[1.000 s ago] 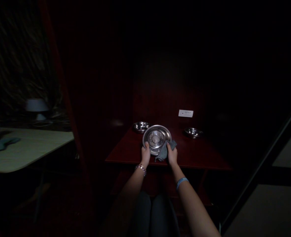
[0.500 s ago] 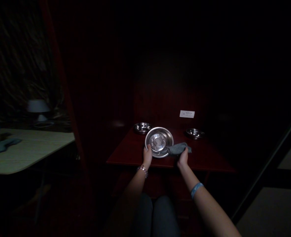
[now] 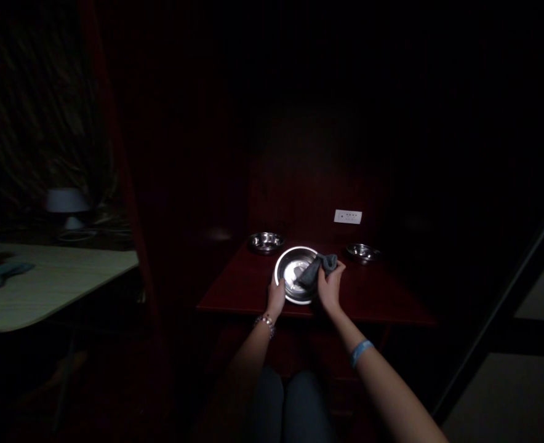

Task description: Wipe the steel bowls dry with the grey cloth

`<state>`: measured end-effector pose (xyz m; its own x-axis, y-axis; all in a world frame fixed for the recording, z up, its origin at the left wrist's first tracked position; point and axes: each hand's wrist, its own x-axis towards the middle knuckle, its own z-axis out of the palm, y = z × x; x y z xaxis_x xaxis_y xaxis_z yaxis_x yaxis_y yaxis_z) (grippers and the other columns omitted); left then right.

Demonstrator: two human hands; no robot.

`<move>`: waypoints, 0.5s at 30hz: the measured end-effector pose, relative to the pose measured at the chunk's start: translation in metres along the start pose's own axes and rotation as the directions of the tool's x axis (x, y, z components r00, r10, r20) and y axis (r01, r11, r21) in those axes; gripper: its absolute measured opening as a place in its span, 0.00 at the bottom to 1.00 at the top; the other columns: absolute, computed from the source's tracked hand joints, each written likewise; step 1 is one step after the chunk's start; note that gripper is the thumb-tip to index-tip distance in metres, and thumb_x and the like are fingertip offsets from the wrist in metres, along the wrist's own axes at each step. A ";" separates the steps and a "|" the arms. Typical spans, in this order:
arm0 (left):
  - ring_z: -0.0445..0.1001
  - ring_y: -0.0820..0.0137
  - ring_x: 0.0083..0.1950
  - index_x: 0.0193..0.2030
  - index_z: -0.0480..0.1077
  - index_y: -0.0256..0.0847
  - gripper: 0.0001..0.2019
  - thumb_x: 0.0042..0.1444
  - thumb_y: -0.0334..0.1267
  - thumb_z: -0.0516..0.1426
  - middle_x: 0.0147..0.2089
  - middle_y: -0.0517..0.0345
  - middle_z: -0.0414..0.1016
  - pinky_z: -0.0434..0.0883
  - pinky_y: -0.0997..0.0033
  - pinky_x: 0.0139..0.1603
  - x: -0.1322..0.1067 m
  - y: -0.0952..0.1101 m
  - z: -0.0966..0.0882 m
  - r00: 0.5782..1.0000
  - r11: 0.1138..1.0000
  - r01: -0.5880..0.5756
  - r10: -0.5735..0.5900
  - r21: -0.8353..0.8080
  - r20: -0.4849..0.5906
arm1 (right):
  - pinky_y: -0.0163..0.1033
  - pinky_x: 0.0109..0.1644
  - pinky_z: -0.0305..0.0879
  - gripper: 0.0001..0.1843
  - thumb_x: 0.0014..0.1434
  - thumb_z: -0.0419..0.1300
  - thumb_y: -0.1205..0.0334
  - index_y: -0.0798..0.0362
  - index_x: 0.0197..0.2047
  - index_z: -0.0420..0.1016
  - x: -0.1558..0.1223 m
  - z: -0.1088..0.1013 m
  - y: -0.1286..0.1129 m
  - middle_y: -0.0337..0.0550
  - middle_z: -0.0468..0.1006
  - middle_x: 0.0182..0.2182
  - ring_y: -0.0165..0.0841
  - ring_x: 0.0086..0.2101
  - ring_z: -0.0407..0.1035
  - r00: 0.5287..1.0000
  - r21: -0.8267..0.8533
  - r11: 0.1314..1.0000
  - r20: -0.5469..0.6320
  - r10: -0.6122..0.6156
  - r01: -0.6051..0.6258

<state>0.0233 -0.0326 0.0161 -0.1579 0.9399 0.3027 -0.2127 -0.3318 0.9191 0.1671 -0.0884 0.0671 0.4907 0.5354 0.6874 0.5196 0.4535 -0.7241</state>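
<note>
A shiny metal bowl (image 3: 290,269) is tilted toward me above the dark red table. My left hand (image 3: 276,296) grips its lower left rim, thumb on the inner side. In my right hand (image 3: 330,288) a grey cloth (image 3: 311,271) is bunched, and its loose end lies over the right part of the bowl's inside. Behind, on the table, a second metal bowl (image 3: 266,242) stands at the left and a third metal bowl (image 3: 362,253) at the right.
The dark red table (image 3: 239,289) meets a wall with a white socket panel (image 3: 348,216). To the left are a pale table (image 3: 82,271), a blue-grey cloth (image 3: 4,274) on it, and a white lamp (image 3: 68,200). The surroundings are very dark.
My right hand has moved left and up, bringing the cloth from beside the bowl's right rim over its inside. The bowl has shifted slightly down and now shows its inside more evenly.
</note>
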 end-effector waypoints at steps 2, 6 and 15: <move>0.73 0.58 0.56 0.55 0.69 0.37 0.18 0.57 0.33 0.54 0.54 0.46 0.75 0.65 0.55 0.62 -0.002 0.003 0.000 1.000 1.000 -0.006 0.005 0.015 0.015 | 0.49 0.56 0.61 0.20 0.55 0.51 0.64 0.53 0.51 0.54 -0.001 -0.002 0.001 0.52 0.65 0.48 0.40 0.49 0.64 0.995 -0.100 0.990 0.046 -0.090 0.094; 0.73 0.60 0.55 0.55 0.69 0.36 0.17 0.60 0.36 0.51 0.54 0.47 0.75 0.65 0.58 0.62 -0.004 0.007 0.001 0.995 0.993 -0.086 0.082 0.075 0.058 | 0.48 0.53 0.63 0.19 0.50 0.51 0.72 0.53 0.47 0.60 -0.002 -0.013 0.001 0.52 0.66 0.47 0.42 0.49 0.62 0.901 -0.314 0.872 0.345 -0.264 0.376; 0.74 0.60 0.52 0.50 0.73 0.34 0.22 0.61 0.49 0.50 0.46 0.46 0.78 0.67 0.60 0.59 -0.006 0.009 0.002 0.996 0.983 -0.093 0.090 0.157 0.025 | 0.46 0.58 0.61 0.21 0.59 0.56 0.60 0.55 0.55 0.67 -0.026 -0.033 0.005 0.54 0.73 0.53 0.44 0.54 0.65 0.609 -0.369 0.704 0.785 -0.114 0.607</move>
<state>0.0240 -0.0410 0.0234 -0.1525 0.9078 0.3908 -0.0434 -0.4012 0.9150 0.1800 -0.1235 0.0473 -0.3093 0.8336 0.4576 0.9215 0.3816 -0.0723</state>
